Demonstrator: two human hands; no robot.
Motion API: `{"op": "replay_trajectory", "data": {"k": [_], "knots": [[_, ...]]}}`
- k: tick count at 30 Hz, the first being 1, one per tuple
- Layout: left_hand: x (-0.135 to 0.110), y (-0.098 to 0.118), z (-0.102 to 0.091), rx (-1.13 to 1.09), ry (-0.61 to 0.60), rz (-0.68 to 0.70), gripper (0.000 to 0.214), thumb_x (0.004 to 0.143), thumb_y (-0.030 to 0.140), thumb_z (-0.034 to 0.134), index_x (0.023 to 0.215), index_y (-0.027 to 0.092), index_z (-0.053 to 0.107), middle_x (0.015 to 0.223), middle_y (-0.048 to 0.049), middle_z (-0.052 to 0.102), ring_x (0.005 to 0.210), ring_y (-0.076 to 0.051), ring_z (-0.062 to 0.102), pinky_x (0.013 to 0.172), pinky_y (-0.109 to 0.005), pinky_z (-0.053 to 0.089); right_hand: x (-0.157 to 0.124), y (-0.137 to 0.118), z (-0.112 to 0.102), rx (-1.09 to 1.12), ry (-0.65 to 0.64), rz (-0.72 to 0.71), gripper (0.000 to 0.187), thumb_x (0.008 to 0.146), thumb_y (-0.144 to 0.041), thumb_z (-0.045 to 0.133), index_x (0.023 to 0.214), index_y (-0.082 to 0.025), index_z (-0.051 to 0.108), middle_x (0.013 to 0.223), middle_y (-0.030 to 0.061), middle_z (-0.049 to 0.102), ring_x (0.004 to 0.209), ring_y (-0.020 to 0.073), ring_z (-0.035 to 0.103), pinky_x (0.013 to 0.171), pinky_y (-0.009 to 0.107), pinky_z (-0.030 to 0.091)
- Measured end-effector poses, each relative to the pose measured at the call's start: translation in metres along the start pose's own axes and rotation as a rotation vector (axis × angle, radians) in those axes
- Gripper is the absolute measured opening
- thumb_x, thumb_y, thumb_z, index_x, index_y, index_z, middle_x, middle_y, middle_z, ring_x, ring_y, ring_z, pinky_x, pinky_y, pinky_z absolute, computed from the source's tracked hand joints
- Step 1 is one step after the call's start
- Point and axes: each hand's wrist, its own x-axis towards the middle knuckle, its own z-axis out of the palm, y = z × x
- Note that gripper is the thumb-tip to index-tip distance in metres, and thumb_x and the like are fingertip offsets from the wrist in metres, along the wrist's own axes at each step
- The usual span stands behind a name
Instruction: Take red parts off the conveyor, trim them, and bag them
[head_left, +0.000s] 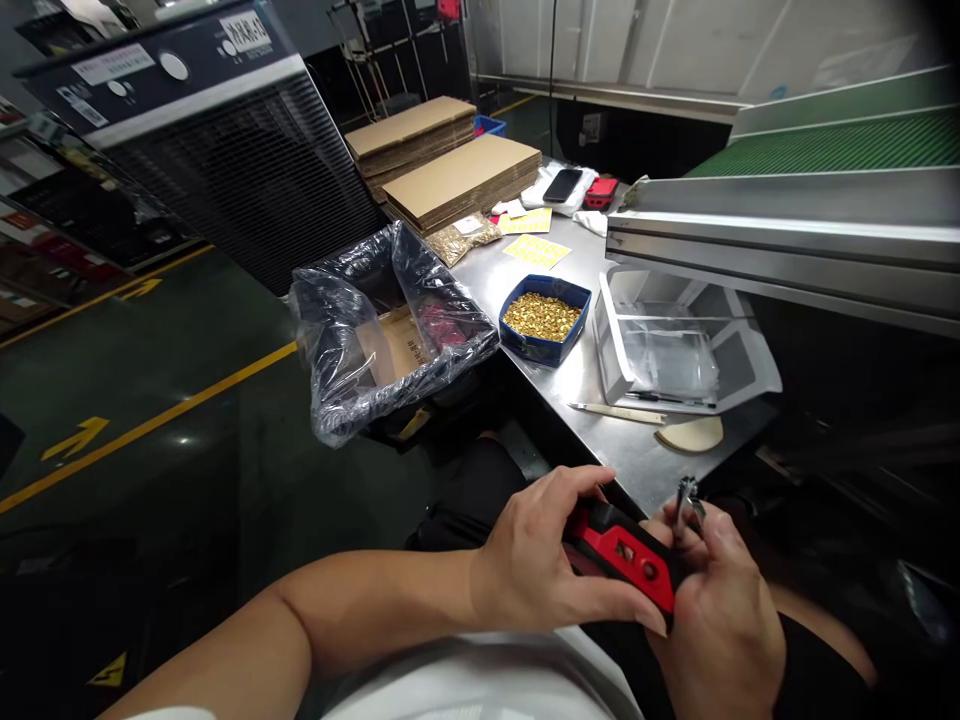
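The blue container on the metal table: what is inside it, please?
The blue container holds many small gold-coloured pieces. They cover its bottom, so anything beneath them cannot be seen.

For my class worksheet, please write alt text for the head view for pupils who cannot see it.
A person's left hand grips a red-and-black device; the right hand holds a small shiny metal tool. Beyond, a metal table bears a blue tray of gold-coloured pieces and a pale plastic bin.

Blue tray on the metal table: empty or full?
Well filled, not brim-full: gold-colored pieces spread across the blue tray, with its inner wall showing above them.
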Motion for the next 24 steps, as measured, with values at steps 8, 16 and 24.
{"op": "replay_trajectory", "data": {"k": [8, 16, 24], "knots": [[0.005, 0.006, -0.011, -0.119, -0.139, -0.183, 0.061, 0.064, 0.046, 0.09, 0.113, 0.019, 0.067, 0.1, -0.0058, 0.065, 0.089, -0.018, 0.059, 0.081, -0.028, 0.047, 0.009, -0.003, -0.005, -0.032, -0.126, -0.039, 0.044, 0.085, -0.063, 0.056, 0.097, -0.021, 0.06, 0.074, 0.0008, 0.063, 0.066, 0.0157, 0.059, 0.054, 0.024, 0.051], [0.001, 0.015, -0.01, -0.426, -0.159, -0.451, 0.047, 0.077, 0.051, 0.079, 0.102, 0.015, 0.062, 0.096, -0.0064, 0.063, 0.085, -0.016, 0.058, 0.08, -0.027, 0.047, 0.019, 0.013, -0.02, -0.175, -0.166, -0.131, 0.043, 0.089, -0.063, 0.049, 0.095, -0.022, 0.061, 0.072, 0.0015, 0.057, 0.061, 0.0148, 0.053, 0.051, 0.025, 0.045], [0.014, 0.023, -0.011, -0.263, -0.267, -0.509, 0.036, 0.096, 0.041, 0.053, 0.095, 0.011, 0.072, 0.088, -0.0059, 0.064, 0.081, -0.014, 0.057, 0.075, -0.023, 0.044, 0.013, 0.007, -0.016, -0.351, -0.28, -0.279, 0.041, 0.093, -0.061, 0.045, 0.091, -0.021, 0.057, 0.069, -0.001, 0.052, 0.062, 0.0133, 0.046, 0.059, 0.027, 0.039]]}}
